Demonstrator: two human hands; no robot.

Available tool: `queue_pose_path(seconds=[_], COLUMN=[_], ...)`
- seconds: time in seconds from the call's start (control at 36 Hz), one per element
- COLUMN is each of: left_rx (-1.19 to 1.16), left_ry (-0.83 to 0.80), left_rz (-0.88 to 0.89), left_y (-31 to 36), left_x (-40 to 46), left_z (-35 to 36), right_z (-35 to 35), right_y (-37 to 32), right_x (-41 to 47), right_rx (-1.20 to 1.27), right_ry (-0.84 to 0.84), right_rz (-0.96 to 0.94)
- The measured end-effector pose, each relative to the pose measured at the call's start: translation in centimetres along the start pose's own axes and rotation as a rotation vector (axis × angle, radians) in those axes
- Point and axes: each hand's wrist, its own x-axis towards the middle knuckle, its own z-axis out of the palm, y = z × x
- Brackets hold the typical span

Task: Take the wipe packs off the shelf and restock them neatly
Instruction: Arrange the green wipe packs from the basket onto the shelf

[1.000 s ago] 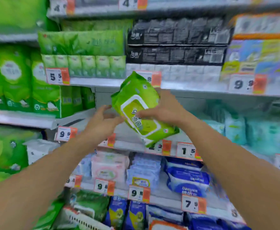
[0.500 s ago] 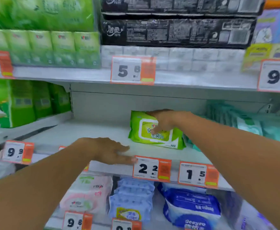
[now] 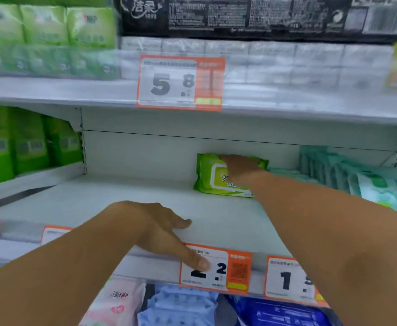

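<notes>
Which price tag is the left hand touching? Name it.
The "2.2" tag on the shelf's front edge: the left hand has a fingertip on its first digit. The "1.5" tag beside it is untouched.

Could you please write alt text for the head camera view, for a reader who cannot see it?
A person's right hand rests on top of a green wipe pack standing near the back of a mostly bare white shelf. The left hand lies flat at the shelf's front edge, fingertips over a 2.2 price tag. Teal wipe packs stand to the right.
</notes>
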Motion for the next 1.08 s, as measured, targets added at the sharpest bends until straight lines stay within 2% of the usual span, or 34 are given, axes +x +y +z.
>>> queue_pose_path(seconds=[0.36,0.53,0.64,0.69,0.75,0.81,0.83,0.86,0.89,0.92,0.94,1.0,1.03,1.08], left_rx=[-0.071,-0.066,-0.055,-0.072,-0.032,0.054,0.03,-0.019,-0.102,-0.182,-0.231,-0.162,-0.085,0.001], left_ry=[-0.05,-0.065,-0.02,0.121,0.447,0.827,0.958,1.004,0.937,0.785,0.562,0.108,-0.071,-0.377], left_rz=[-0.073,-0.076,-0.073,-0.051,0.012,0.134,0.196,0.23,0.233,0.201,0.147,0.089,0.073,-0.016], left_y=[0.3,0.3,0.7,1.0,0.6,-0.8,-2.0,-3.4,-4.9,-6.4,-7.8,-9.5,-10.1,-10.8], left_x=[-1.1,-1.1,-1.7,-2.8,-4.8,-8.1,-10.3,-12.3,-14.4,-16.3,-18.0,-21.4,-22.8,-25.3], left_z=[0.1,0.0,-0.4,0.5,3.0,7.2,9.7,12.4,15.3,18.5,21.7,26.8,28.7,31.3], right_z=[0.0,0.0,-0.7,-2.1,-3.7,-4.6,-4.7,-4.6,-4.2,-3.4,-1.9,2.4,5.7,11.8], right_y=[0.1,-0.2,-1.8,-3.6,-6.5,-9.9,-11.5,-13.2,-14.8,-16.5,-18.4,-22.4,-24.3,-27.4], right_x=[0.1,0.0,-2.5,-6.5,-12.8,-20.6,-24.4,-27.5,-30.0,-31.9,-33.5,-37.0,-38.9,-43.0], right_rx=[-0.1,-0.045,-0.029,0.039,0.157,0.385,0.485,0.538,0.542,0.506,0.438,0.279,0.206,0.044], right_ry=[-0.007,-0.054,-0.081,0.12,0.421,0.584,0.551,0.425,0.224,-0.017,-0.255,-0.7,-0.865,-1.065], right_rz=[0.042,0.066,0.034,-0.079,-0.31,-0.541,-0.64,-0.733,-0.829,-0.92,-0.985,-0.994,-0.955,-0.894])
